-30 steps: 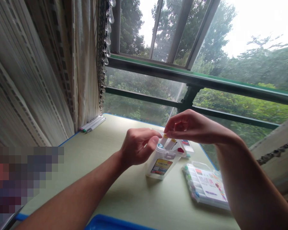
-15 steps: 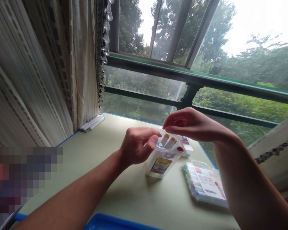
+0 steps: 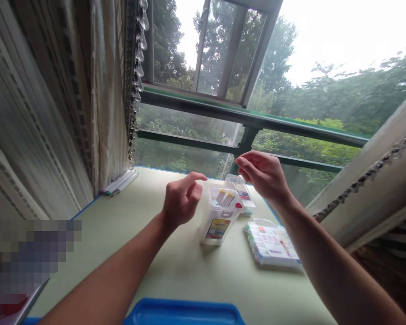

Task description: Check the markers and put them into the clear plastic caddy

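Note:
A clear plastic marker box (image 3: 207, 225) with a yellow-and-blue label stands upright on the table. Several markers (image 3: 228, 199) with yellow ends show in its open top, beside a red-tipped one. To its left, my left hand (image 3: 181, 198) is empty, index finger stretched out and thumb apart, not touching the box. My right hand (image 3: 265, 176) hovers above and right of the box, thumb and fingertips together; whether anything is between them is hidden. Below it, a clear plastic piece (image 3: 235, 180) and a printed card (image 3: 245, 195) show behind the box.
A flat case of markers (image 3: 272, 243) lies to the right on the pale table (image 3: 176, 275). Some loose markers (image 3: 120, 183) lie at the far left by the curtain (image 3: 108, 90). A blue tray edge (image 3: 186, 311) is at the front. The window rail (image 3: 189, 106) runs behind the table.
My hands have moved apart, the left one away from the box rim and the right one off its top. The view has shifted a little to the right.

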Demonstrator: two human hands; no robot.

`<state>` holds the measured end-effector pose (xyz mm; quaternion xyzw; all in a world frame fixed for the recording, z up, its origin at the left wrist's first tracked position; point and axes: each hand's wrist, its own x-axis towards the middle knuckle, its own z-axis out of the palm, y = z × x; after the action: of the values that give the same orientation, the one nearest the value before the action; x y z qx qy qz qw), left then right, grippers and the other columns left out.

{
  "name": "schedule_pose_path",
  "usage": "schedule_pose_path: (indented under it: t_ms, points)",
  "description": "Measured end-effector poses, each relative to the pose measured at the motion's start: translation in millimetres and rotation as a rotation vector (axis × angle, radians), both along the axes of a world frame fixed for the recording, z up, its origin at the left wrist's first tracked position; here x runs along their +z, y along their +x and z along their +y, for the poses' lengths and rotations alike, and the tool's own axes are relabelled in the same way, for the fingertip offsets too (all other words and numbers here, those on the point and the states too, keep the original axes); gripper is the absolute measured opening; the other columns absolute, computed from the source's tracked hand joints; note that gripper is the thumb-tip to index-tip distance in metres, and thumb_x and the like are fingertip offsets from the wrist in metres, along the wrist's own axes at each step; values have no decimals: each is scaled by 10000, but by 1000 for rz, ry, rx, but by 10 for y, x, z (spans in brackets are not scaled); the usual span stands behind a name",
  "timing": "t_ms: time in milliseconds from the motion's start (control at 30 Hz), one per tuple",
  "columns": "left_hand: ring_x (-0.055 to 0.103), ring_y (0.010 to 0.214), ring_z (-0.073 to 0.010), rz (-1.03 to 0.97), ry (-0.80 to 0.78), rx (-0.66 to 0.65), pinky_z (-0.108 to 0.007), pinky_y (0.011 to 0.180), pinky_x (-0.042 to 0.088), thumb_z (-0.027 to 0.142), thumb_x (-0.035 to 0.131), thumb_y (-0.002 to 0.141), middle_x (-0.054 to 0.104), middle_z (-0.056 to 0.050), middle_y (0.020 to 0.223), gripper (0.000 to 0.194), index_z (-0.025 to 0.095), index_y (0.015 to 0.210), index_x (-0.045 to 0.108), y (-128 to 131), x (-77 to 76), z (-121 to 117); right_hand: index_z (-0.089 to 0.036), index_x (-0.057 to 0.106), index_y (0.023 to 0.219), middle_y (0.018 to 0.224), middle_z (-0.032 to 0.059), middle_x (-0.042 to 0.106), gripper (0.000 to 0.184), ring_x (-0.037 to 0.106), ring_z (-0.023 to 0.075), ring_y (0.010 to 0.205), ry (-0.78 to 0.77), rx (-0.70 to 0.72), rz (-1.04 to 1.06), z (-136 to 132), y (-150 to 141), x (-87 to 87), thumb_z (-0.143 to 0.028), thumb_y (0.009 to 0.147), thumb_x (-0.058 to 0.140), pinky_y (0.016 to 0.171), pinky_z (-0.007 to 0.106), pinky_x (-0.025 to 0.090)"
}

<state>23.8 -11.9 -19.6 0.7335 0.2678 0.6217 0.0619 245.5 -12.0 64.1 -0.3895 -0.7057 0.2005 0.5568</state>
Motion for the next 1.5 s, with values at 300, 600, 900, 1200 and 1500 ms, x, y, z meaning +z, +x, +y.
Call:
schedule_pose_path:
  t_ms: [300, 600, 900, 1200, 1500]
  points:
    - [421, 525, -132, 163, -340, 285, -278, 587, 315, 360, 412, 926, 417, 23, 530, 357, 225, 603, 344, -76, -113, 241, -191, 633, 835, 706, 8, 630, 248, 515, 114, 519, -50, -231, 369, -58, 10, -764, -425, 871, 559, 425, 220, 324]
    - [606, 694, -215, 336, -654, 528, -309, 614, 323, 318, 511, 907, 685, -65, 690, 327, 217, 608, 598, -183, -264, 479, -199, 692, 914, 720, 6, 642, 276, 541, 147, 580, -112, -174, 261, -262, -37, -987, -436, 928, 552, 506, 268, 411]
    - [713, 839, -250, 491, -773, 613, -303, 662, 426, 333, 506, 937, 794, -113, 886, 311, 221, 794, 759, -220, -311, 478, -200, 680, 997, 856, 33, 672, 253, 580, 165, 651, -82, -147, 239, -308, 12, -1011, -428, 959, 576, 501, 275, 418]
    - [742, 998, -294, 626, -813, 667, -339, 768, 519, 348, 492, 966, 803, -132, 1029, 323, 233, 931, 792, -207, -341, 440, -203, 672, 1047, 875, 25, 669, 287, 552, 162, 648, 10, -169, 140, -328, 12, -1052, -435, 1007, 507, 548, 300, 427]
    - [674, 1115, -239, 877, -889, 644, -463, 950, 595, 382, 647, 999, 656, -114, 1309, 368, 173, 1301, 633, -152, -267, 443, -217, 669, 960, 879, 49, 650, 209, 598, 222, 802, 354, -381, 160, -458, 24, -793, -334, 963, 497, 729, 375, 435]
